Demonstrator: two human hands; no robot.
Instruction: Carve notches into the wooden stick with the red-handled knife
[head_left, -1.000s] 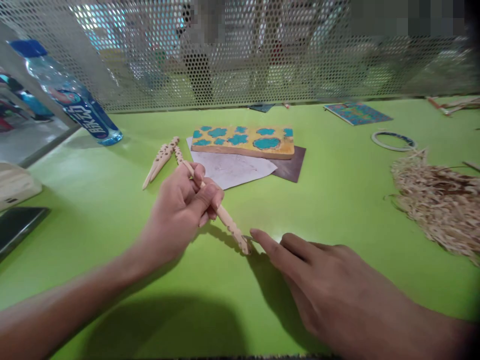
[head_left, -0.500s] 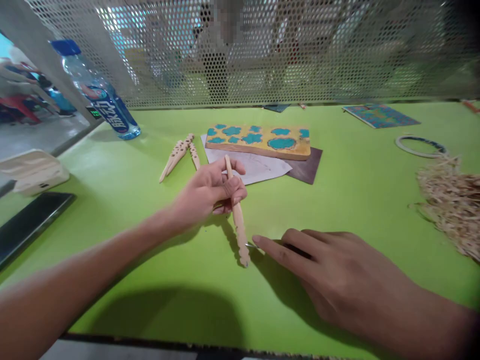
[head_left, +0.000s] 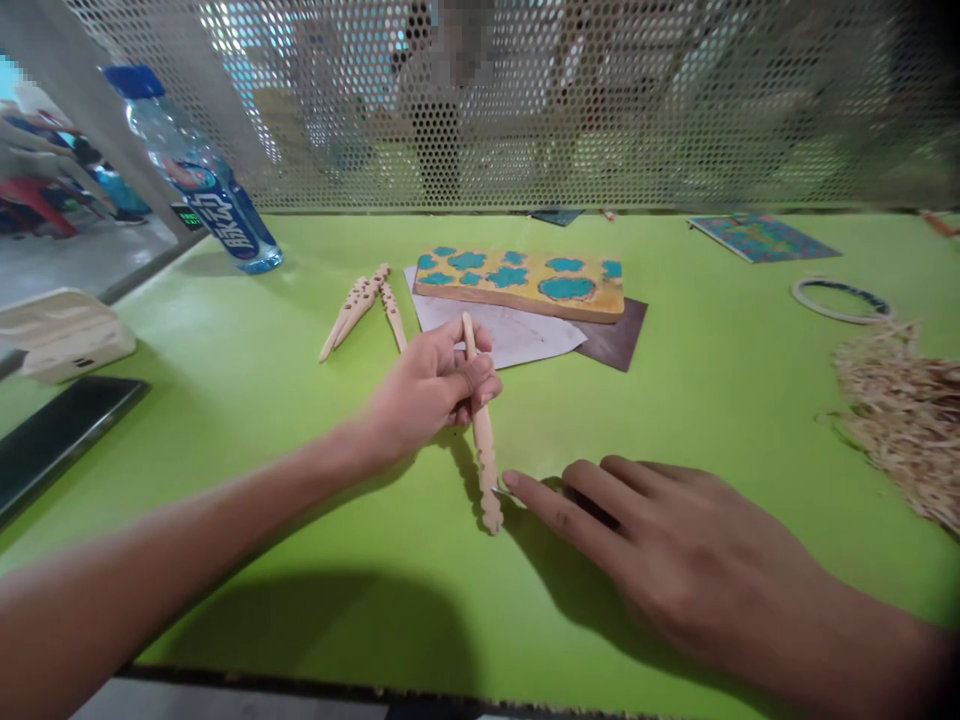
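My left hand (head_left: 450, 382) is closed around the upper part of a pale notched wooden stick (head_left: 485, 455), whose scalloped end points toward me over the green table (head_left: 675, 390). At the right edge of that end rests the thin metal tip of a blade (head_left: 504, 491). The blade comes out from under the index finger of my right hand (head_left: 645, 530), which is closed on it; its handle is hidden. Beyond my left hand lie several carved wooden sticks (head_left: 360, 305) with notches and holes.
A painted wooden block (head_left: 517, 285) lies on white paper (head_left: 517, 338) and a dark sheet (head_left: 622, 340). Wood shavings (head_left: 907, 410) and a tape ring (head_left: 844, 297) are right. At left are a water bottle (head_left: 217, 190), a black phone (head_left: 67, 440) and a pale case (head_left: 67, 335).
My left hand and the stick have shifted slightly right, and the stick stands a little more upright in view. My right hand has barely moved, with the blade tip still at the stick's edge.
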